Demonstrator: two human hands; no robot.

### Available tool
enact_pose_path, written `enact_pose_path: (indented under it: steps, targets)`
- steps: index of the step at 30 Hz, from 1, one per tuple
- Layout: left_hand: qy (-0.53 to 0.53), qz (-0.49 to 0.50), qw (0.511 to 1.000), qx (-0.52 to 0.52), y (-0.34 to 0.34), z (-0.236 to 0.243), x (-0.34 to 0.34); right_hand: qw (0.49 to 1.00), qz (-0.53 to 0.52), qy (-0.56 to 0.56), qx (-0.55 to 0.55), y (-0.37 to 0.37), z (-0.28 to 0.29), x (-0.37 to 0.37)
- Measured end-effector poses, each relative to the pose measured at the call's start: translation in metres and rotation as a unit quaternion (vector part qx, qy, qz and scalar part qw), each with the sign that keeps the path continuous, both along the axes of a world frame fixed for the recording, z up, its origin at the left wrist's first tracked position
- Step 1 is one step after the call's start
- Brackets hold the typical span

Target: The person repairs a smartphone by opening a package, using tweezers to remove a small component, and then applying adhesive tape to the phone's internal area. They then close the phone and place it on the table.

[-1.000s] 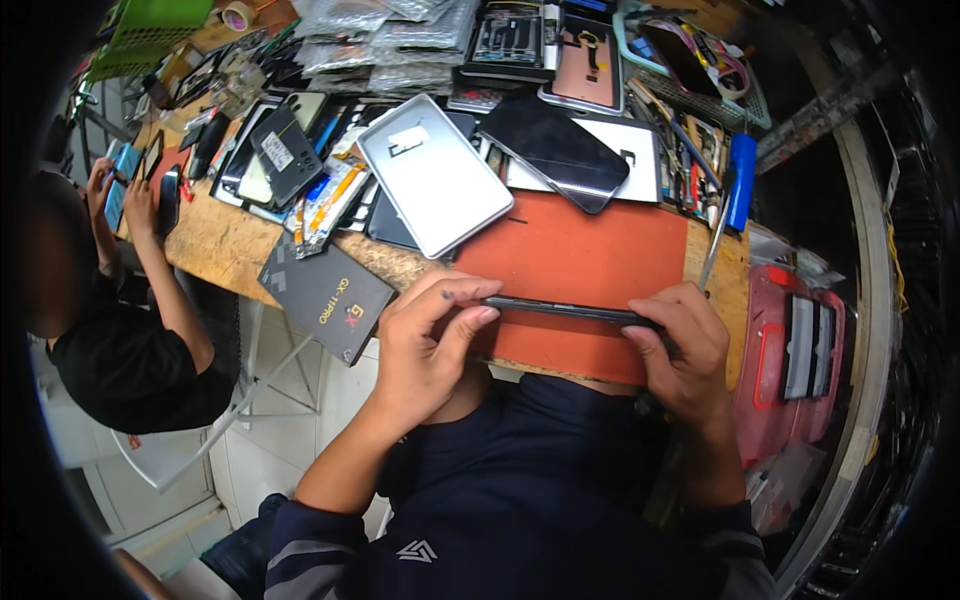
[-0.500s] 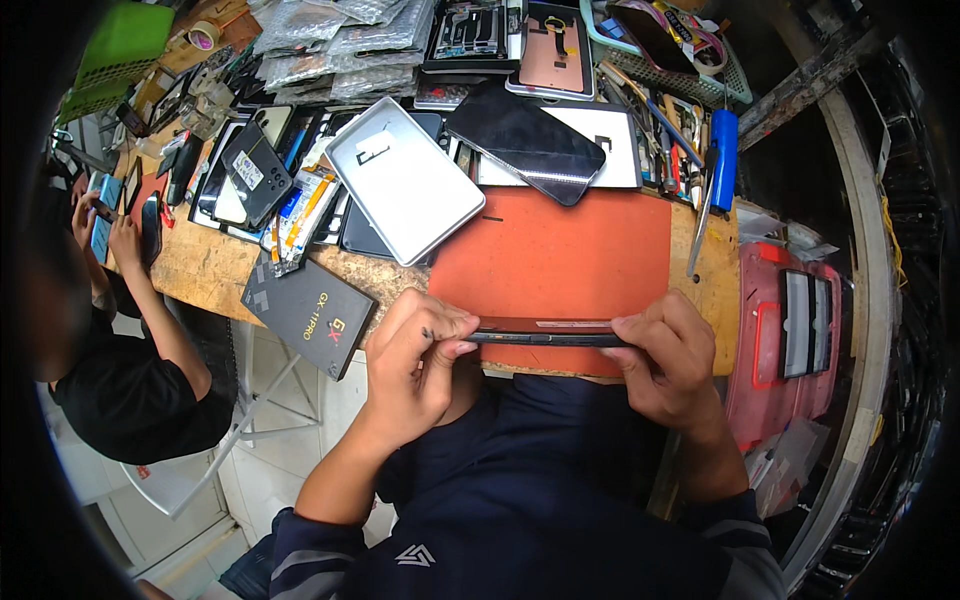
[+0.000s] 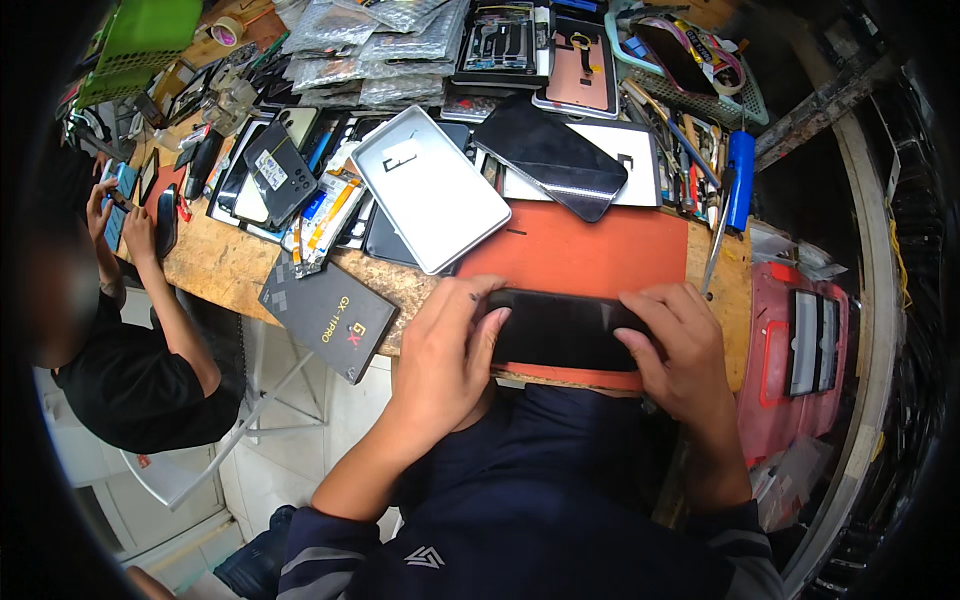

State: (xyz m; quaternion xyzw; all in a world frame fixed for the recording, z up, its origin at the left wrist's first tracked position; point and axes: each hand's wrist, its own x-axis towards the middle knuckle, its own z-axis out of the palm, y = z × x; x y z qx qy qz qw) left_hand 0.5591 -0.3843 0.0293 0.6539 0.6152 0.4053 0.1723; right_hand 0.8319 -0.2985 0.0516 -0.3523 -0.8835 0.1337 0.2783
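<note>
A black smartphone lies crosswise over the near edge of the orange mat, its dark face turned up. My left hand is closed on its left end, thumb on the face and fingers along the far side. At the other end my right hand grips it the same way. Beyond the mat sit a white box tray and a second dark phone, which rests tilted on a white lid.
A black box overhangs the table's left front edge. A blue-handled tool stands at the right by a basket and several hand tools. Bubble-wrapped packs are piled at the back. A co-worker sits at the left, handling a phone.
The phone has turned from edge-on to face-up between my hands, with both hands still holding its ends. The whole view has shifted slightly.
</note>
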Motion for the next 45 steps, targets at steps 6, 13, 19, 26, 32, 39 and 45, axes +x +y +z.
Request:
enact_pose_path:
  steps: [6, 13, 19, 26, 32, 39, 45]
  targets:
    - [0.08, -0.054, 0.993, -0.065, -0.007, 0.009, -0.001, 0.988, 0.102, -0.104, -0.055, 0.001, 0.01, -0.011]
    - [0.057, -0.091, 0.993, -0.04, -0.007, -0.006, -0.01, 0.975, 0.196, -0.082, -0.068, 0.03, 0.004, -0.016]
    - [0.046, -0.072, 0.996, -0.009, -0.007, -0.013, -0.005, 0.969, 0.224, -0.03, -0.101, 0.041, -0.006, -0.016]
    - [0.027, -0.077, 0.996, -0.027, -0.006, -0.014, -0.008, 0.964, 0.238, -0.008, -0.115, 0.046, -0.006, -0.016]
    - [-0.06, -0.015, 0.998, -0.004, -0.01, -0.016, 0.006, 0.964, 0.201, 0.048, -0.167, 0.044, -0.011, -0.013]
    - [-0.38, -0.032, 0.924, -0.015, -0.008, 0.004, 0.024, 0.973, 0.113, 0.158, -0.124, 0.015, -0.009, -0.036]
    - [-0.465, -0.036, 0.883, -0.051, -0.011, 0.015, 0.023, 0.972, 0.089, 0.175, -0.127, 0.002, -0.01, -0.044]
